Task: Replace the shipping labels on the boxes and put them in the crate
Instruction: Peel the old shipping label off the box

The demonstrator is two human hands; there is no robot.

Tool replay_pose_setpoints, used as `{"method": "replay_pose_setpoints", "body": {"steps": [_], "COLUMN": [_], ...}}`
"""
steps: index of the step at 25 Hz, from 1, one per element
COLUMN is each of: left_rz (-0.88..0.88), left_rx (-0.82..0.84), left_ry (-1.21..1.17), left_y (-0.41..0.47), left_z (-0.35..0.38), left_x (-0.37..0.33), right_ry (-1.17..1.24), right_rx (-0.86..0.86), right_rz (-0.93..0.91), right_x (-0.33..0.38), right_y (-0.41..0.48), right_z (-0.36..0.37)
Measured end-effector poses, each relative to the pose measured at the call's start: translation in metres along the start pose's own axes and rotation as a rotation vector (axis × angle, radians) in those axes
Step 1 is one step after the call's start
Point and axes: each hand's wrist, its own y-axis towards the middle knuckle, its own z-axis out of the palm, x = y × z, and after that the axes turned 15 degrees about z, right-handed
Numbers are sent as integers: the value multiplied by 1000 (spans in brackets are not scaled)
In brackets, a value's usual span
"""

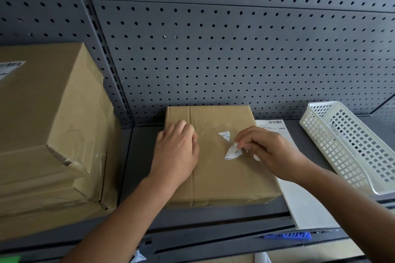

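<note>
A flat brown cardboard box point(215, 168) lies on the dark shelf in front of me. My left hand point(176, 151) presses on its left half, knuckles bent and fingertips on the top. My right hand point(271, 151) pinches a torn, curled scrap of the old white label point(232, 151) just above the box top. A small triangular remnant of that label point(224, 135) still sticks to the cardboard. A sheet with a barcode shipping label point(275, 127) lies to the right of the box, partly under my right arm.
A white perforated plastic crate point(346, 145) stands at the right on the shelf. A stack of larger cardboard boxes point(53, 134) fills the left side. A grey pegboard wall point(213, 49) closes the back. The shelf's front edge point(213, 226) runs below the box.
</note>
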Motion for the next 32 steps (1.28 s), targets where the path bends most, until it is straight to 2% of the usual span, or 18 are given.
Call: {"method": "replay_pose_setpoints", "body": {"steps": [3, 6, 8, 13, 16, 20, 26, 32], "left_rz": [-4, -2, -1, 12, 22, 21, 35, 46], "left_rx": [9, 16, 23, 14, 2, 1, -13, -34], "left_ry": [-1, 7, 16, 15, 21, 17, 12, -3], "left_y": [1, 1, 1, 1, 1, 1, 0, -1], "left_z": [-1, -2, -2, -2, -2, -1, 0, 0], "left_x": [-1, -1, -2, -3, -3, -2, -1, -1], "right_ry": [161, 408, 418, 389, 351, 122, 40, -62], "right_rx": [-9, -145, -156, 4, 39, -19, -141, -87], "right_rz": [147, 228, 283, 472, 529, 468, 340, 211], "right_x": [8, 17, 18, 16, 18, 25, 33, 32], "right_y": [-14, -15, -8, 3, 5, 11, 25, 40], "right_z": [-10, -31, -36, -15, -10, -4, 10, 19]}}
